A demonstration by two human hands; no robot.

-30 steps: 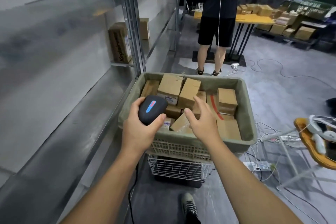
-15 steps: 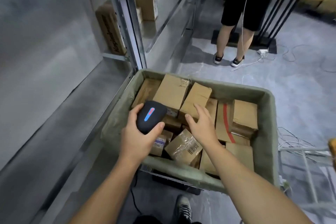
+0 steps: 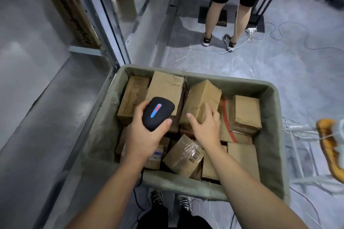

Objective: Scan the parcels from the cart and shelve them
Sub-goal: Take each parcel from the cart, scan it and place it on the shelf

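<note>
Scanner (image 3: 158, 112) clasped in left grip (image 3: 143, 135); right grip (image 3: 204, 126) curls round tilted parcel (image 3: 202, 96) in cart (image 3: 276, 117).

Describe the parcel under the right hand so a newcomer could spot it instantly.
In the green-lined cart beside the metal shelving, look mid-cart. The tilted plain brown parcel is gripped by the right hand; unlike the red-striped box to its right, it is unmarked.

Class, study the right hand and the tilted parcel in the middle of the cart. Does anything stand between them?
Nothing visible does. The right hand grips the tilted parcel directly, fingers curled over its right edge. The left hand holds the scanner to the left, clear of it.
</note>
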